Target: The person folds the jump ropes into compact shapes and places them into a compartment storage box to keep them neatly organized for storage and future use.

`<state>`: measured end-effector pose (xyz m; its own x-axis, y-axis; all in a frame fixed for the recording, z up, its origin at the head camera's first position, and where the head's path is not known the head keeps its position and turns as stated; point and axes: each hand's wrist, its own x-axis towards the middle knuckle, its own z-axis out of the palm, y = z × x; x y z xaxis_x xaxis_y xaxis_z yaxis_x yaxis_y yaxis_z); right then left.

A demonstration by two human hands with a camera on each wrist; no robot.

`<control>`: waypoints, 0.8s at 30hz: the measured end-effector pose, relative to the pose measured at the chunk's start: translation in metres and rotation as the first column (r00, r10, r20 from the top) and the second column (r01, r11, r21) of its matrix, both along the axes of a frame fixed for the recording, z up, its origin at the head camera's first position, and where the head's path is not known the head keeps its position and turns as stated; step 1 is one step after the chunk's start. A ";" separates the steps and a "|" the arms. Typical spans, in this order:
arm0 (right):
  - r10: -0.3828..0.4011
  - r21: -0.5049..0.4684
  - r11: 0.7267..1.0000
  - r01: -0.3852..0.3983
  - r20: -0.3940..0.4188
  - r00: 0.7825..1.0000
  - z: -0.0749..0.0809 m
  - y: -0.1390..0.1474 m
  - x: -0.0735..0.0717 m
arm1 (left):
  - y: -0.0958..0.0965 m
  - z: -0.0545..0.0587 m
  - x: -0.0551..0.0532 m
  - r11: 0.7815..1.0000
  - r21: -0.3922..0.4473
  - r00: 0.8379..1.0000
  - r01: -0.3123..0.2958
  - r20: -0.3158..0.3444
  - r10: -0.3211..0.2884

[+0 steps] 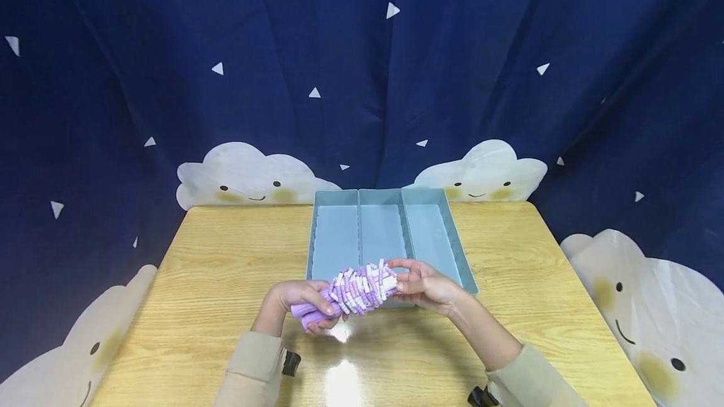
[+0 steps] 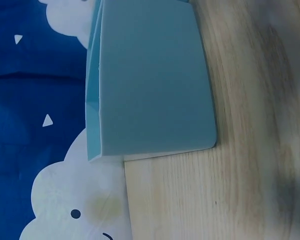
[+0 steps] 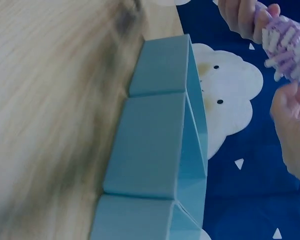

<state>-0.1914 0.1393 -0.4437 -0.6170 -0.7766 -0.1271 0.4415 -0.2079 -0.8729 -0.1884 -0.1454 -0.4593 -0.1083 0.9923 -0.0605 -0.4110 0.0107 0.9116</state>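
Observation:
A beaded jump rope [image 1: 362, 287] in lilac and white is wound into a tight bundle, with two smooth lilac handles [image 1: 305, 311] sticking out at its left end. My left hand [image 1: 308, 300] grips the handles, thumb on top. At the bundle's other end, my right hand [image 1: 427, 284] pinches the beads between thumb and fingers. The rope is held above the table, before the front of the blue bins. The right wrist view shows the beaded bundle [image 3: 288, 47] between both hands; the left wrist view shows neither hand nor rope.
Three light-blue open bins [image 1: 337, 240] stand side by side at the middle back of the wooden table [image 1: 226, 250]. Behind the table hangs a dark blue curtain [image 1: 351, 36] with white triangles and smiling clouds.

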 end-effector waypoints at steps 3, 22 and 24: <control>-0.021 0.037 0.999 0.020 0.023 1.000 0.005 0.000 -0.001 | -0.003 -0.001 0.000 1.000 0.009 1.000 -0.006 -0.006 0.006; 0.035 0.145 0.989 -0.017 -0.117 0.993 0.012 -0.001 0.001 | -0.005 -0.014 -0.008 1.000 -0.027 0.999 0.007 -0.036 -0.008; 0.034 0.186 0.983 -0.004 -0.156 0.987 0.012 -0.002 0.004 | -0.005 -0.019 -0.011 0.999 -0.043 0.999 0.014 -0.039 -0.016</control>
